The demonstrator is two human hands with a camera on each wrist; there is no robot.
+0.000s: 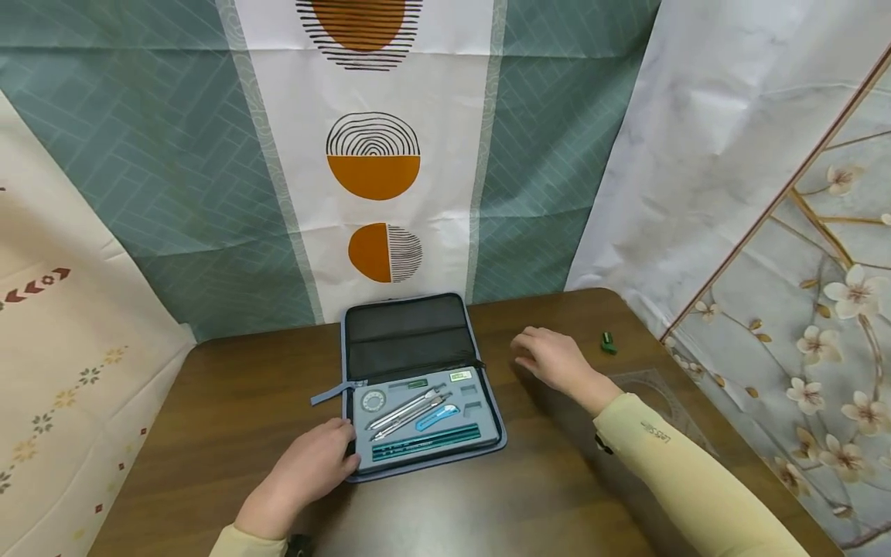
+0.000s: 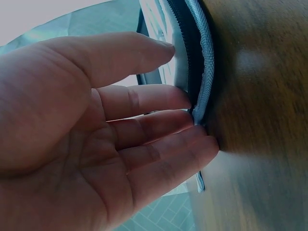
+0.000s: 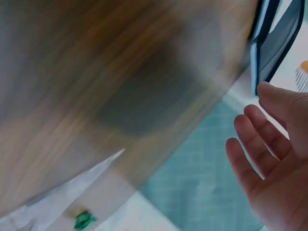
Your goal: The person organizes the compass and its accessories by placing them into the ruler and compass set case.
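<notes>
An unzipped pencil case (image 1: 425, 466) lies on the table with its dark mesh lid (image 1: 407, 333) folded back. In its grey tray sit a compass (image 1: 404, 410), a blue utility knife (image 1: 437, 418), green pencils (image 1: 426, 442), an eraser (image 1: 460, 376) and a round white piece (image 1: 373, 400). My left hand (image 1: 313, 463) is at the case's left edge, fingers nearly straight; in the left wrist view its fingertips meet the zippered rim (image 2: 207, 62). To the right of the case, my right hand (image 1: 553, 357) hovers over the table with nothing in it, fingers loosely bent.
A small green sharpener-like piece (image 1: 609, 343) lies at the table's far right. Near it is a clear plastic set square (image 1: 654, 394), partly behind the right forearm. Patterned cloths hang behind the table and along both sides.
</notes>
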